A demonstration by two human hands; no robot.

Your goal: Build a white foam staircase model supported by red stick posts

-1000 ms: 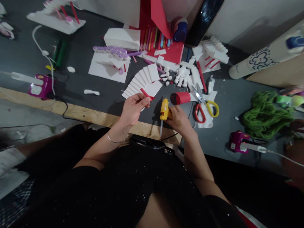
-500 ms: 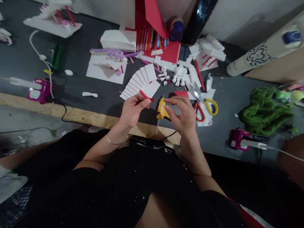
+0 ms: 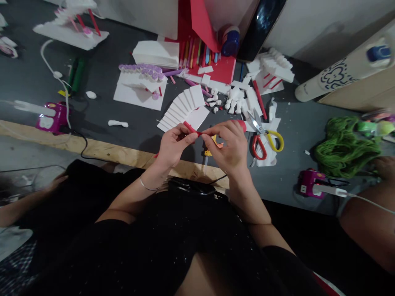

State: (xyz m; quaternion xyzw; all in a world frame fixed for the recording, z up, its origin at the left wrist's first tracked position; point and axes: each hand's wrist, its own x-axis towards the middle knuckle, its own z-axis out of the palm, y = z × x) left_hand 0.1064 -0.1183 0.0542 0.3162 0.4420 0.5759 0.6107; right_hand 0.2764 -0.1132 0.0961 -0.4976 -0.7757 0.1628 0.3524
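My left hand (image 3: 173, 147) pinches a slim red rolled paper stick (image 3: 190, 127) between thumb and fingers. Fingertips of my right hand (image 3: 230, 144) close on the red piece's near end, so both hands meet on it. Below the right fingers lies a yellow glue gun (image 3: 207, 152), partly covered by that hand. Just beyond my hands, white strips fanned like stair steps (image 3: 182, 106) rest on a white card. Scissors with one red and one yellow handle (image 3: 261, 130) lie right of my right hand.
White scraps (image 3: 234, 98) and a model with purple rosettes (image 3: 142, 78) lie farther back. A white bottle (image 3: 339, 76) and green yarn (image 3: 347, 144) are at right. Purple power blocks (image 3: 53, 117) sit near the edge. Other people's arms show at both sides.
My right hand has moved left from above the glue gun and taken hold of the red stick's end. At right, another person's arm has come further into view.
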